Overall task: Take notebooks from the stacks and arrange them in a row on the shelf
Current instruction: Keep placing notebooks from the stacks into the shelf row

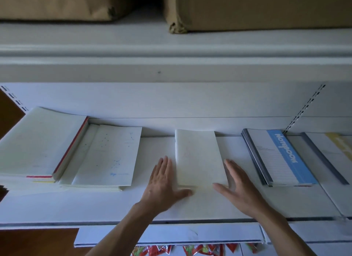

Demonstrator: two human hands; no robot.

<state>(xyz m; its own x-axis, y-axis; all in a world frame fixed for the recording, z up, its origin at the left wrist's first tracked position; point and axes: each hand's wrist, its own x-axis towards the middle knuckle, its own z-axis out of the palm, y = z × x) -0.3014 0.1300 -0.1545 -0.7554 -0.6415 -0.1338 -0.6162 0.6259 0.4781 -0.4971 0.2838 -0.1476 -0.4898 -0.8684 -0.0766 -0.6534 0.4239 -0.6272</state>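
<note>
A plain white notebook [199, 158] lies flat in the middle of the white shelf [219, 206]. My left hand [162, 183] rests flat against its left edge, fingers spread, thumb at its near corner. My right hand [238, 185] lies flat along its right edge, thumb at the near edge. Neither hand grips it. To the left are a tall stack with red-edged notebooks [40, 143] and a lower stack with a white dotted cover [106, 156]. On the right lies a blue-striped notebook [280, 156], then a yellow-striped one [335, 151].
Two brown paper-wrapped parcels [247, 7] sit on the upper shelf. Slotted uprights [304, 109] run up the back panel. Red snack packets [171, 250] show below the shelf's front edge. Dark wood [28, 240] appears at the lower left.
</note>
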